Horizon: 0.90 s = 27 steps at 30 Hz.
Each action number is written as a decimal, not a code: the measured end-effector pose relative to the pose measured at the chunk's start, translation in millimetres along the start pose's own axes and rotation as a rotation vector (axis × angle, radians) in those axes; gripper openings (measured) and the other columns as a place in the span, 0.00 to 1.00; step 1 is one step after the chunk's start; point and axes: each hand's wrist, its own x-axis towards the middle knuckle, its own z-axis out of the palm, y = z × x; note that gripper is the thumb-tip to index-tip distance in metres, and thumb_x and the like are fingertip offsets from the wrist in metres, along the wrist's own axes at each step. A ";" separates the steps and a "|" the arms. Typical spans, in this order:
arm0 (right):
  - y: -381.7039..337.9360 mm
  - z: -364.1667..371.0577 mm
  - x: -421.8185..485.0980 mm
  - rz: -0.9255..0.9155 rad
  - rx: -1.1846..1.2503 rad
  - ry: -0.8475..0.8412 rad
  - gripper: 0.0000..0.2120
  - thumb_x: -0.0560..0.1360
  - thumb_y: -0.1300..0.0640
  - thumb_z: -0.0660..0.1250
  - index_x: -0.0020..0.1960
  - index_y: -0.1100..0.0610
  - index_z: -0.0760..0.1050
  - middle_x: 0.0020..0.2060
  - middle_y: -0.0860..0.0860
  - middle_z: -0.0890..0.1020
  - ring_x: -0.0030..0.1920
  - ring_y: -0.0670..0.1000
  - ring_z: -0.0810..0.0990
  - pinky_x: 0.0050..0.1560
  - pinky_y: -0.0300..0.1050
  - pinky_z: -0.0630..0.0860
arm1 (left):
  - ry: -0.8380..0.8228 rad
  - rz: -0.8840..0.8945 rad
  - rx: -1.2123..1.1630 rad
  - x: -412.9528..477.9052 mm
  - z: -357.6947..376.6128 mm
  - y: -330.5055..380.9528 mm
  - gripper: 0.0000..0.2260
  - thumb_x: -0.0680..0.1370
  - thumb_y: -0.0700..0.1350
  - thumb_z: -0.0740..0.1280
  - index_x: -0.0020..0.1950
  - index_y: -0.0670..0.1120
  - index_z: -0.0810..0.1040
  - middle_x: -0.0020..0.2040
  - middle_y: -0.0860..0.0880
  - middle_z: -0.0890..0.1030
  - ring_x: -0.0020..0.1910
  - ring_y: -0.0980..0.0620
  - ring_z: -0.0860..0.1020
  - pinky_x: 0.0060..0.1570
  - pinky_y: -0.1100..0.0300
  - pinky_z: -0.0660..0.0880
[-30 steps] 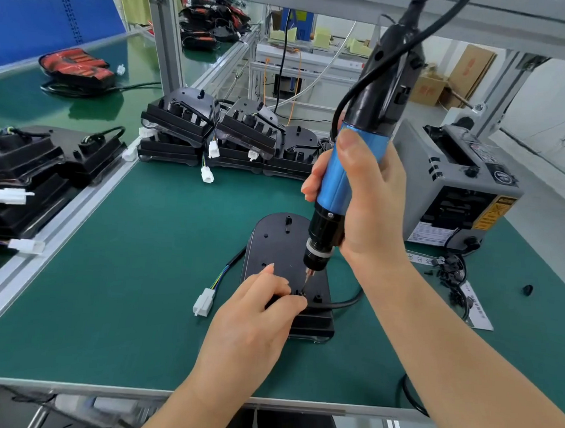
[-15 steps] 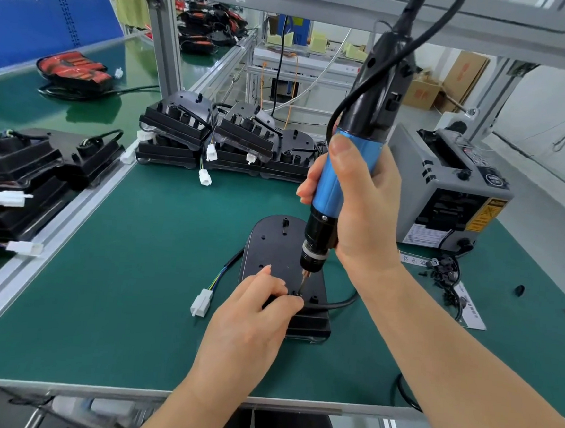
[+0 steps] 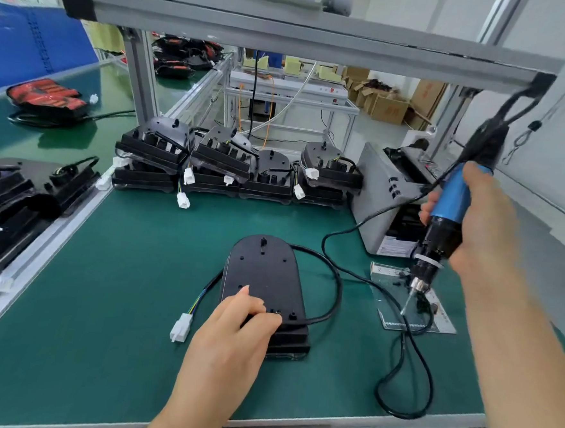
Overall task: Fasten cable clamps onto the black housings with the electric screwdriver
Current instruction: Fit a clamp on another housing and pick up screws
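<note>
Now the housing (image 3: 263, 272) lies flat on the tabletop (image 3: 119, 286), its long side running away from the person. The left hand (image 3: 232, 337) holds the near end with bent fingers, just beside the small clamp (image 3: 287, 314). The right hand (image 3: 484, 224) wraps its fingers round the screwdriver (image 3: 449, 205), well off to the right, tip down over a card (image 3: 441, 320). I think the tip must come left to reach the clamp.
</note>
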 end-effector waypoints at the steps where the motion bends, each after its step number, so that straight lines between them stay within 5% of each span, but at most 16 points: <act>1: 0.5 -10.8 5.2 0.025 -0.036 0.042 0.10 0.78 0.49 0.63 0.47 0.56 0.70 0.29 0.51 0.76 0.26 0.49 0.76 0.29 0.40 0.77 | 0.000 -0.002 0.001 -0.1 0.5 -0.3 0.11 0.64 0.27 0.75 0.40 0.40 0.82 0.38 0.47 0.75 0.37 0.48 0.77 0.64 0.54 0.71; 6: 20.9 -51.3 22.8 0.220 -0.166 0.135 0.11 0.78 0.49 0.61 0.45 0.56 0.70 0.33 0.54 0.72 0.25 0.49 0.74 0.27 0.41 0.78 | -0.001 -0.007 -0.010 -1.4 0.9 -0.7 0.10 0.66 0.27 0.74 0.40 0.40 0.81 0.39 0.47 0.75 0.37 0.48 0.76 0.65 0.55 0.69; 9: 40.2 -66.8 29.8 0.342 -0.277 0.170 0.13 0.78 0.51 0.59 0.53 0.61 0.68 0.36 0.57 0.72 0.31 0.54 0.74 0.30 0.47 0.81 | -0.004 -0.004 -0.013 -1.8 1.6 -2.2 0.10 0.66 0.28 0.74 0.41 0.41 0.82 0.39 0.47 0.76 0.39 0.48 0.77 0.66 0.56 0.69; 14: 59.5 -89.9 35.7 0.395 -0.529 0.220 0.20 0.77 0.52 0.61 0.64 0.62 0.64 0.49 0.64 0.74 0.45 0.63 0.78 0.58 0.65 0.75 | -0.013 -0.017 -0.031 -2.2 1.7 -2.9 0.09 0.67 0.30 0.74 0.42 0.41 0.82 0.40 0.48 0.76 0.41 0.49 0.77 0.67 0.61 0.67; 19: 70.9 -98.7 43.5 0.392 -0.832 0.198 0.24 0.76 0.52 0.67 0.63 0.68 0.66 0.49 0.66 0.77 0.40 0.62 0.79 0.45 0.56 0.78 | -0.003 -0.004 -0.039 -1.7 1.7 -3.4 0.09 0.68 0.30 0.74 0.42 0.41 0.82 0.39 0.48 0.75 0.39 0.49 0.76 0.68 0.60 0.66; 22: 73.3 -100.8 48.1 0.427 -0.999 0.139 0.27 0.74 0.50 0.70 0.62 0.68 0.66 0.52 0.67 0.76 0.47 0.66 0.80 0.52 0.65 0.78 | -0.010 -0.010 -0.041 -2.0 1.6 -3.3 0.09 0.67 0.29 0.74 0.42 0.41 0.82 0.39 0.48 0.75 0.40 0.49 0.76 0.68 0.61 0.67; 27: 68.6 -96.7 52.8 0.462 -1.193 0.070 0.21 0.71 0.51 0.73 0.52 0.65 0.71 0.40 0.64 0.79 0.37 0.65 0.82 0.41 0.63 0.81 | -0.013 -0.008 -0.048 -2.0 1.5 -3.6 0.08 0.68 0.30 0.74 0.42 0.41 0.82 0.39 0.48 0.75 0.39 0.48 0.76 0.67 0.60 0.68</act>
